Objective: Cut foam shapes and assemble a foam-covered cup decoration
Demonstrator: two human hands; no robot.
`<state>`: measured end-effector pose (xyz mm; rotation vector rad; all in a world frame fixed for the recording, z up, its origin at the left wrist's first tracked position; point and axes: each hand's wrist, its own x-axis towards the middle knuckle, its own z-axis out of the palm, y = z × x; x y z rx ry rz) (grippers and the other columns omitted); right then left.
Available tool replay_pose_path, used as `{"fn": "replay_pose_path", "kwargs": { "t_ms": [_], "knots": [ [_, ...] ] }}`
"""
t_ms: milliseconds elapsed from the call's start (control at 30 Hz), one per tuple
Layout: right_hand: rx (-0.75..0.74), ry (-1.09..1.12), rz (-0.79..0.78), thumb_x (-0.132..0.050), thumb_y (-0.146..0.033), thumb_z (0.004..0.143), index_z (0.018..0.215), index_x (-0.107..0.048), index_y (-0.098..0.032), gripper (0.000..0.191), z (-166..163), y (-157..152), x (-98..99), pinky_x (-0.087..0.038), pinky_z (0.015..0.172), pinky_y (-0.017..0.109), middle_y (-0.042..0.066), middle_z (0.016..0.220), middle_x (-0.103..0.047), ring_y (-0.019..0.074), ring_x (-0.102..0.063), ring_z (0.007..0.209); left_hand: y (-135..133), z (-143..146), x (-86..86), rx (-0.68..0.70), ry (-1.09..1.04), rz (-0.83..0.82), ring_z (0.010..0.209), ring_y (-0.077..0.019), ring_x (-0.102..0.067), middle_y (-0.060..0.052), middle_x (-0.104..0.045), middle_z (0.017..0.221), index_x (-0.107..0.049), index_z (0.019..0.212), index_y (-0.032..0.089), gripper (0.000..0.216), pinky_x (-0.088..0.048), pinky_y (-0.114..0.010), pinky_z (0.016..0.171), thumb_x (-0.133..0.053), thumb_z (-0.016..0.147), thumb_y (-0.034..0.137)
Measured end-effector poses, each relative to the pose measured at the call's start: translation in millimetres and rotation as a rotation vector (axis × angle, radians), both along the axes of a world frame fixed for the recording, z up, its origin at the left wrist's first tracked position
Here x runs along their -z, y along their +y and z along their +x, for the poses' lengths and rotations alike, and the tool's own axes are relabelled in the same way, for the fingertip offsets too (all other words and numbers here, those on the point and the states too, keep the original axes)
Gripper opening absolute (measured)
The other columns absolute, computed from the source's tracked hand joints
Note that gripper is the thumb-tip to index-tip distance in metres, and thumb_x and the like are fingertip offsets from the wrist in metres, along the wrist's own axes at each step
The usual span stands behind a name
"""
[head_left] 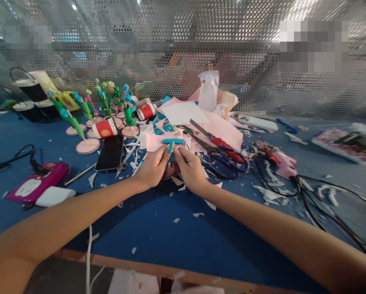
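Close together over the middle of the table, both my hands are closed on a small piece of blue paper (172,157). My left hand (153,166) pinches it between thumb and fingers from the left. From the right, my right hand (190,168) grips it with the thumb on top; part of the piece is hidden by the fingers. A flat blue paper strip (173,141) shows just beyond the fingertips, over pale pink paper. Right of my hands lie large scissors (211,141) with red and dark blue handles, blades pointing away to the left.
Paper flowers with green stems (129,116) stand on round pink bases at back left, near red-and-white cups (105,128). A black phone (109,153) and a magenta power strip (37,183) lie left. Pink glue gun (285,163) and cables lie right. Perforated metal screen (170,45) stands behind.
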<state>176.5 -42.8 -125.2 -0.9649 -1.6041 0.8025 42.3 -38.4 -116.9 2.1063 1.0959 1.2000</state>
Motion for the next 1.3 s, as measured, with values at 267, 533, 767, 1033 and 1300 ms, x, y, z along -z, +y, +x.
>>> {"fn": "replay_pose_path", "kwargs": {
  "t_ms": [267,533,767,1033,1300],
  "knots": [
    [-0.001,-0.038,0.013,-0.043,-0.047,0.087,0.058,-0.034,-0.02,0.04,-1,1,0.4,-0.026,0.045,0.022,-0.006,0.049,-0.032,0.0074,-0.031,0.046,0,1,-2.1,-0.007,-0.002,-0.006,0.05,-0.0085,-0.036,0.005,-0.038,0.054,-0.038,0.067,0.019,0.032,-0.029,-0.022,0.051,-0.035,0.092,0.04],
    [-0.002,0.005,-0.013,-0.045,-0.053,0.084,0.056,-0.034,-0.02,0.044,-3,-1,-3.3,-0.024,0.043,0.022,-0.006,0.048,-0.03,0.0072,-0.029,0.046,1,1,-0.3,-0.041,0.012,-0.009,0.05,-0.009,-0.038,0.005,-0.039,0.053,-0.035,0.065,0.02,0.028,-0.028,-0.022,0.05,-0.036,0.091,0.03],
    [-0.031,0.144,-0.109,-0.046,-0.06,0.081,0.061,-0.041,-0.021,0.044,-3,0,0.5,-0.031,0.043,0.022,-0.004,0.047,-0.04,0.0084,-0.037,0.045,1,2,-2.5,-0.152,-0.002,0.048,0.048,-0.0094,-0.037,0.005,-0.036,0.05,-0.03,0.064,0.021,0.028,-0.027,-0.022,0.049,-0.037,0.09,0.03],
    [-0.01,0.065,-0.061,-0.043,-0.059,0.084,0.06,-0.037,-0.022,0.045,-2,1,6.8,-0.027,0.039,0.021,-0.006,0.044,-0.04,0.0072,-0.035,0.038,-1,0,-1.7,-0.168,0.028,0.053,0.045,-0.0096,-0.035,0.007,-0.035,0.049,-0.033,0.067,0.021,0.023,-0.025,-0.023,0.048,-0.037,0.09,0.026],
    [0.029,-0.028,0.012,-0.042,-0.055,0.086,0.058,-0.037,-0.021,0.044,-2,-1,1.3,-0.029,0.042,0.022,-0.005,0.044,-0.038,0.0078,-0.034,0.041,-1,-2,0.8,-0.12,-0.026,0.065,0.048,-0.0108,-0.039,0.005,-0.039,0.052,-0.042,0.074,0.02,0.032,-0.029,-0.025,0.051,-0.03,0.093,0.043]
  ]
}}
